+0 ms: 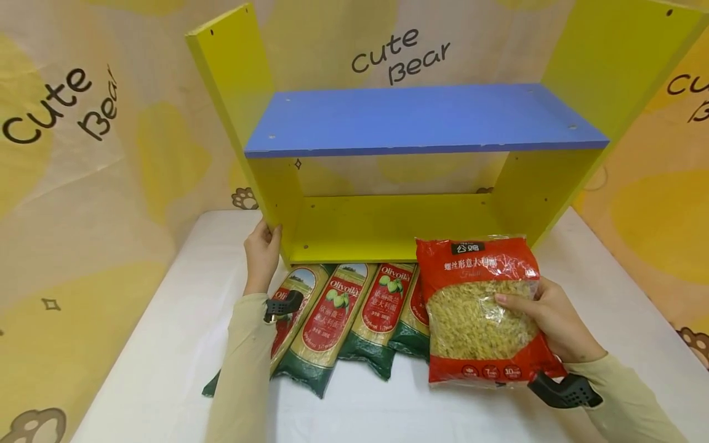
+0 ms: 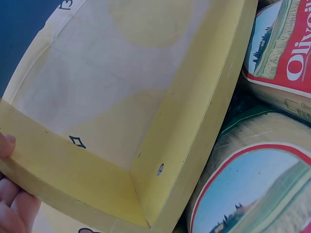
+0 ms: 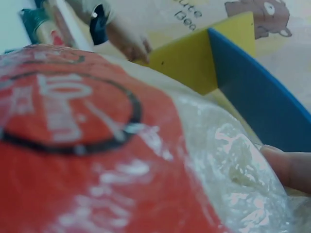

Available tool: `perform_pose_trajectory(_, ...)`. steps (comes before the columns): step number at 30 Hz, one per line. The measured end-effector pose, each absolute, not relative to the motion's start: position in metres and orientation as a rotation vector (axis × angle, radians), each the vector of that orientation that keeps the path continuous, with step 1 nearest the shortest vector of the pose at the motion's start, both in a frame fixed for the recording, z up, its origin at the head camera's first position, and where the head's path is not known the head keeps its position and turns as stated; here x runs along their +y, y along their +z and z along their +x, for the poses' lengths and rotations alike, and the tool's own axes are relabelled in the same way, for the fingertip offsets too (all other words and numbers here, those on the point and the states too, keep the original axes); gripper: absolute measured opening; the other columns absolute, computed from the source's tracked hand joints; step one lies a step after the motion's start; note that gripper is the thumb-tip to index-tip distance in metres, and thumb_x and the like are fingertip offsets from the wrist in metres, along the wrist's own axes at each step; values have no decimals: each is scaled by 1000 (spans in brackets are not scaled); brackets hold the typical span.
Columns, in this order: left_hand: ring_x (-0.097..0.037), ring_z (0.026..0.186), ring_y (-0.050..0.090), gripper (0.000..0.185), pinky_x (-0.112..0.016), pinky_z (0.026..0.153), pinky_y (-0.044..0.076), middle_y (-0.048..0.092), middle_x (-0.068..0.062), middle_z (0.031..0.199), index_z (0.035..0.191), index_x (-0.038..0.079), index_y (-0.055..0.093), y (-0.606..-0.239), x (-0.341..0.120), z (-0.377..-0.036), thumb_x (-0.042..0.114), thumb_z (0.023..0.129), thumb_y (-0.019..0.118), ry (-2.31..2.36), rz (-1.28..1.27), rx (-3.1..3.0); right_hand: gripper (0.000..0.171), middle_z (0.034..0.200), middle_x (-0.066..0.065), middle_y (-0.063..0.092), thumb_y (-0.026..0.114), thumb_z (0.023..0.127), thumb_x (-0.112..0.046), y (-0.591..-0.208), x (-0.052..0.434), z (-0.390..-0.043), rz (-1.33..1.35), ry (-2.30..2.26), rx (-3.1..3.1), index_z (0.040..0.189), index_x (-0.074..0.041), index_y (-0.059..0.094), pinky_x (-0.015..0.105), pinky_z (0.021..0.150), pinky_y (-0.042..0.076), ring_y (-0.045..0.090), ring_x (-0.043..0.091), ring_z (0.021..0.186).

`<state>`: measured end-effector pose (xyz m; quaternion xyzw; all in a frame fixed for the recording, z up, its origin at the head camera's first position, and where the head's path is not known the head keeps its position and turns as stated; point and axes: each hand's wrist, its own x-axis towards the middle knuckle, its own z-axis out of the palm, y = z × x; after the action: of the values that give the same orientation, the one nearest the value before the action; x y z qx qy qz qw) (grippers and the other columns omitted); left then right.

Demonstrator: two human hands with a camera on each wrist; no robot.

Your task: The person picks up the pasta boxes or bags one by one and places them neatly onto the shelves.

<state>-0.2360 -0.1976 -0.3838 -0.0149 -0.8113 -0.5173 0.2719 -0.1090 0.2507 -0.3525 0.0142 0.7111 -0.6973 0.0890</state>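
On the white tabletop [image 1: 166,344], both levels of the yellow shelf unit [image 1: 388,227] hold nothing, and four Olivoila spaghetti packs [image 1: 332,320] lie flat in front of it. Shelving looks barely begun. The right hand [image 1: 554,320] grips the red fusilli bag [image 1: 479,314] upright before the lower opening, while the left hand [image 1: 261,252] clasps the shelf's left panel edge.

Head view: red plastic bag of spiral pasta [image 1: 480,314] covers most of the rightmost green-and-red spaghetti pack [image 1: 412,323]. Left sleeve [image 1: 244,363] hides part of the leftmost pack. Yellow shelf unit [image 1: 388,227] cut off at top edge. Right wrist view: bag print blurred, unreadable. Left wrist view: only fingertips [image 2: 12,204] visible.
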Motion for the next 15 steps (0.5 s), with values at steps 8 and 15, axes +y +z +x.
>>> perform_pose_trajectory(8,-35,93,65,27,-26,73,52,65,-26,106,117,-8,60,-384,-197,-235,5,95,53,-1389,-32,-2199,23,92,0,68,58,92,-4,-329,245,-107,-33,-2148,2041,112,-8,48,40,64,57,69,20,77)
perform_pose_trajectory(15,-38,93,65,24,-35,73,54,65,-27,104,113,-10,61,-382,-198,-234,3,94,55,-1361,-49,-2184,24,97,2,67,54,94,-3,-307,241,-108,-158,-2235,1997,116,-8,47,43,63,56,69,21,78)
